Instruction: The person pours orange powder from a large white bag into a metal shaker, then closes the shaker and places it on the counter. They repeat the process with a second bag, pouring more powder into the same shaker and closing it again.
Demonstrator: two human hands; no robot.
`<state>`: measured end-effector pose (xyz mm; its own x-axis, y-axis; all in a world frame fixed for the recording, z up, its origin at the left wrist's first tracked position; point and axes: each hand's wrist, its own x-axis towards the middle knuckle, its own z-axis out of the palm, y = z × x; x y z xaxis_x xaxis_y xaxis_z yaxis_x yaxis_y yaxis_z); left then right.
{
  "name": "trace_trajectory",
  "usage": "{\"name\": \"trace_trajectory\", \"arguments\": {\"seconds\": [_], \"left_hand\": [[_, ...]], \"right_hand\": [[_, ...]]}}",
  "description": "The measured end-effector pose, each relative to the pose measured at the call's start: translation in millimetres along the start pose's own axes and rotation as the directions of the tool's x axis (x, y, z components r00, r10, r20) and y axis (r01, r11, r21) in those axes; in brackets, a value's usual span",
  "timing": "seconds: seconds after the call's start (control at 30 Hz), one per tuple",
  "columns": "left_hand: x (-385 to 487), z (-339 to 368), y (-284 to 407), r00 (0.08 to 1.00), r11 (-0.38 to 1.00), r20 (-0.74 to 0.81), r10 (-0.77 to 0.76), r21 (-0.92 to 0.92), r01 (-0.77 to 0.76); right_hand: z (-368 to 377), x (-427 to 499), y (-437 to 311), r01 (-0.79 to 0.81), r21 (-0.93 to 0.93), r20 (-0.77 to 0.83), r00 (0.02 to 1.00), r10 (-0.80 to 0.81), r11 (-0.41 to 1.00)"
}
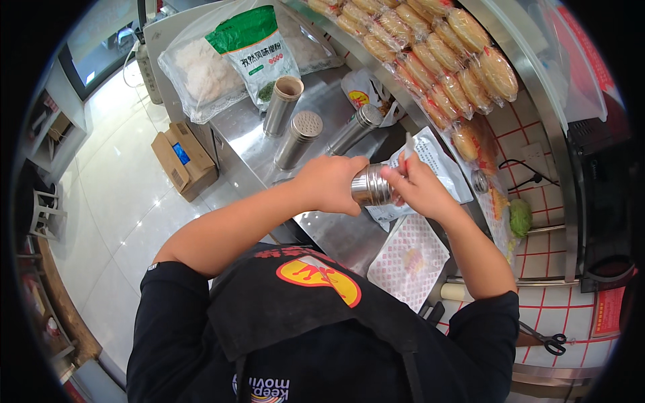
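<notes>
My left hand (332, 184) is wrapped around a metal shaker canister (370, 185), tilted sideways over the steel counter. At its threaded rim is my right hand (414, 182), which pinches a small whitish piece, possibly paper or cloth. Behind them stand an uncovered metal canister (282, 107), whose rim looks dusty, and a shaker with a perforated lid (298, 140). Another perforated shaker (354, 130) is to their right. A white printed bag (436, 163) lies partly under my right hand. The inside of the held canister is hidden.
A green and white seasoning bag (262, 55) rests against clear bags of pale material (206, 70). Wrapped buns (438, 50) fill the shelf at the upper right. Patterned paper sheets (408, 259) lie near my body. A cardboard box (185, 160) is on the floor; scissors (549, 342) are at the lower right.
</notes>
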<state>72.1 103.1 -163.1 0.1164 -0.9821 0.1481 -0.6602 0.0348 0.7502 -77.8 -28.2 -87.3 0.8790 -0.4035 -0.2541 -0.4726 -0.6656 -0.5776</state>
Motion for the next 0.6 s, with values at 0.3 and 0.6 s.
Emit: {"name": "trace_trajectory", "arguments": {"seconds": [0.3,0.6], "left_hand": [[0.2,-1.8,-2.9,0.998,0.998,-0.024,-0.058,0.034,0.059],[0.3,9.6,-17.5,0.992,0.986,0.061,-0.114,-0.116,0.120]], "right_hand": [[2.3,3.0,-3.0,-0.058,0.068,0.021,0.998,0.057,0.996],[11.9,13.1,10.1,0.222,0.141,0.002,0.974,-0.225,0.965]]}}
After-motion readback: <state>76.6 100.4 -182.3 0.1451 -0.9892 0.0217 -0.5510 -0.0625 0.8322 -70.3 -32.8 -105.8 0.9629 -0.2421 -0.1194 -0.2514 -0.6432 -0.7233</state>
